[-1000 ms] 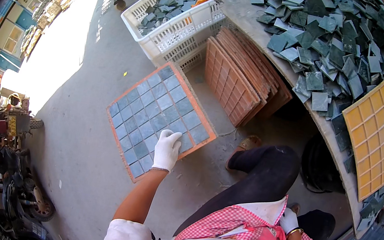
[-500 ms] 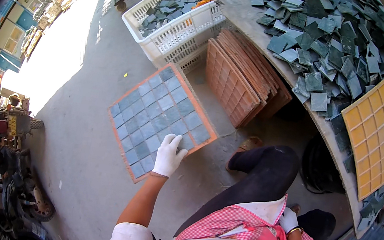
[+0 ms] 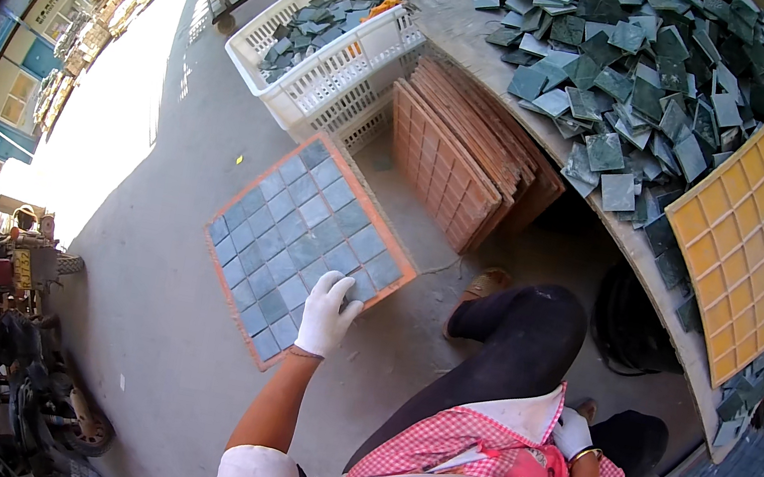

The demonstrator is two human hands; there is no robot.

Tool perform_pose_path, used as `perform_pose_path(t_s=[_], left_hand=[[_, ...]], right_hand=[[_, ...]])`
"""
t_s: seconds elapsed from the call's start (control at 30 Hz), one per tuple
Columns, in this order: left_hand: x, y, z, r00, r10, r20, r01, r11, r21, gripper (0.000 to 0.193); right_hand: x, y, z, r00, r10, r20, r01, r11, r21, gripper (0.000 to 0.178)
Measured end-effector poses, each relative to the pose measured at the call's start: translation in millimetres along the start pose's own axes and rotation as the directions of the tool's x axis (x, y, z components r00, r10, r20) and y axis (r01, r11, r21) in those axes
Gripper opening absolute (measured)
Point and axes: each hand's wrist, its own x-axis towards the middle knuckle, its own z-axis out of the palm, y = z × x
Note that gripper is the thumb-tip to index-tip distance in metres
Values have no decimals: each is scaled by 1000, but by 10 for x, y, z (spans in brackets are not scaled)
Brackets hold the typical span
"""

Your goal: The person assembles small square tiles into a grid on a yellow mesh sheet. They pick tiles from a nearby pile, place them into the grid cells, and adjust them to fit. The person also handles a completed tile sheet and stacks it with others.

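From the head view, here's the left hand (image 3: 326, 313), white-gloved, over the near edge of the tray (image 3: 367, 205), thumb well apart from the bent fingers; contact can't be told! Blue-grey tiles (image 3: 289, 223) line that tray, low above the floor, left of the knees. The right hand (image 3: 573, 434) sits by the apron (image 3: 449, 444), fingers hidden, so can't tell. Beyond the tray, red mats (image 3: 444, 170) lean beside the crate (image 3: 309, 103).
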Motion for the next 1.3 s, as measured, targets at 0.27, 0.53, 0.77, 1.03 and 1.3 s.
perform_pose_path(t_s=[0.27, 0.53, 0.77, 1.03, 1.3], left_hand=[[13, 331, 19, 996, -60, -62, 74, 965, 252, 31], [-83, 521, 28, 950, 207, 235, -300, 815, 496, 60], [-224, 382, 173, 966, 9, 257, -122, 896, 427, 73], [-205, 140, 98, 989, -94, 116, 42, 920, 389, 79], [-180, 233, 193, 989, -88, 119, 23, 886, 463, 87]], right_hand=[[-16, -42, -27, 1000, -16, -2, 16, 1000, -12, 37], [-83, -124, -81, 1000, 9, -20, -9, 1000, 2, 37], [-24, -33, -41, 1000, -6, -18, 6, 1000, 2, 38], [-24, 11, -18, 999, -24, -21, 23, 999, -48, 38], [335, 944, 382, 979, -198, 52, 204, 953, -225, 37]])
